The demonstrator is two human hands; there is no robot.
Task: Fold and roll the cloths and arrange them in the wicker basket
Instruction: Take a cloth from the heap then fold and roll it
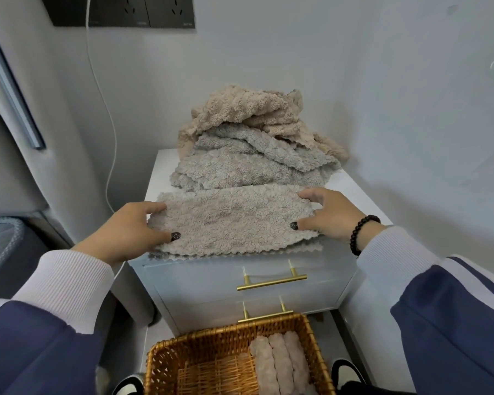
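Grey cloth: folded into a long strip, lying flat at the cabinet's front edge.
Left hand: pinches the strip's left end.
Right hand: pinches the right end.
Pile: loose cloths just behind.
Basket: below, three rolls inside.
Tip: probably square the edges, then roll tightly from one end.

Fluffy, nubbly cloths at centre; smooth matt white cabinet; brushed brass handle; rough woven wicker basket at bottom.
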